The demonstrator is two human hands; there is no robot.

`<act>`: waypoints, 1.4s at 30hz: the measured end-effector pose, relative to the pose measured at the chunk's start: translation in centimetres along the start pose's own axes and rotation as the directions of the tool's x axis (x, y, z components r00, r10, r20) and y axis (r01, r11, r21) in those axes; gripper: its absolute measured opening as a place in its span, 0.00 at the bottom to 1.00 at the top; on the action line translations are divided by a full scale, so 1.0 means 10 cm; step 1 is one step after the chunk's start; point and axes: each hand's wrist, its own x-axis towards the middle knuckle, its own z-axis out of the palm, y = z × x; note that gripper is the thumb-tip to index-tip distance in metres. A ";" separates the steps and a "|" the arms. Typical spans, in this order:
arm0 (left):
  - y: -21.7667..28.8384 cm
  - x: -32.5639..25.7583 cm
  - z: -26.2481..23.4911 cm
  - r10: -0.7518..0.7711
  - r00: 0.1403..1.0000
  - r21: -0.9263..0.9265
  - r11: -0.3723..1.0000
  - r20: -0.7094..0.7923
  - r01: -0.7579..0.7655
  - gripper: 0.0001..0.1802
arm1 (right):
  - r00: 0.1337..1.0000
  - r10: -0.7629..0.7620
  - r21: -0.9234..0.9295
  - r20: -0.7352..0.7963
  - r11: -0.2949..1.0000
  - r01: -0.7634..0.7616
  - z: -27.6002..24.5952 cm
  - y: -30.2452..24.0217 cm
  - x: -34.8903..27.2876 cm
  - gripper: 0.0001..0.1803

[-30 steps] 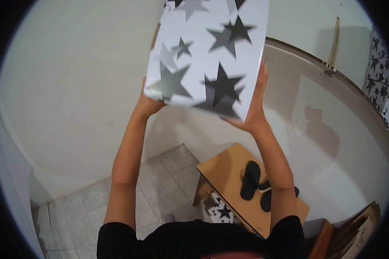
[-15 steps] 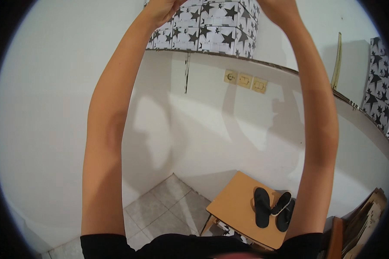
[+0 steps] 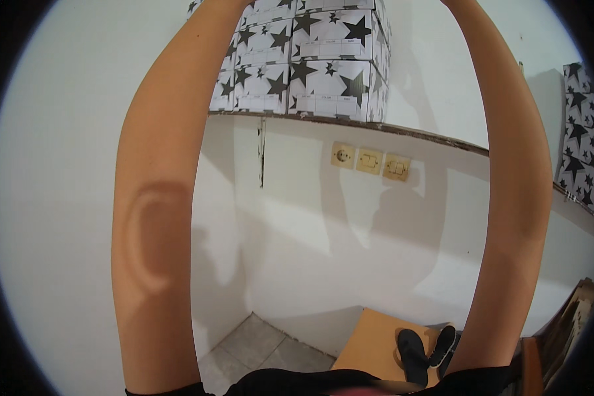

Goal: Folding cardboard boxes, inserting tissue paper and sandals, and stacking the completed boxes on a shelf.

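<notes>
arms both stretched up to the star-print boxes (image 3: 310,59) stacked on the high shelf (image 3: 435,135), looks like stacking; hands are out of frame so can't tell the grip, next move probably needs squaring the top box

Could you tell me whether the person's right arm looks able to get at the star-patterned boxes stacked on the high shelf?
Probably yes. The right arm stretches straight up beside the stack of star-patterned boxes on the shelf, with nothing between them. The hand itself is beyond the picture's top edge, so contact cannot be confirmed.
</notes>
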 end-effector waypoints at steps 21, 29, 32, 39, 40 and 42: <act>-0.62 0.62 -0.34 -0.165 0.974 0.276 0.939 -0.155 0.203 0.21 | 0.912 0.332 0.146 0.240 0.917 -0.372 0.60 0.47 0.07 0.44; -0.70 0.68 -0.31 -0.149 0.951 0.420 0.871 -0.273 0.256 0.27 | 0.802 0.515 0.138 0.302 0.809 -0.571 0.72 0.76 0.37 0.37; -0.65 0.73 -0.31 -0.072 0.939 0.555 0.790 -0.337 0.260 0.31 | 0.768 0.548 0.112 0.330 0.786 -0.609 0.74 0.77 0.40 0.35; -0.74 0.68 -0.24 0.332 0.903 0.865 0.495 -0.274 0.080 0.27 | 0.702 0.693 0.065 0.164 0.702 -0.709 0.81 0.56 0.27 0.40; -0.79 0.68 -0.26 0.334 0.902 0.867 0.492 -0.275 0.082 0.27 | 0.709 0.688 0.091 0.151 0.705 -0.703 0.85 0.57 0.25 0.41; -0.92 0.65 -0.29 0.326 0.917 0.878 0.476 -0.230 0.052 0.24 | 0.700 0.710 0.078 0.083 0.695 -0.714 0.91 0.59 0.22 0.42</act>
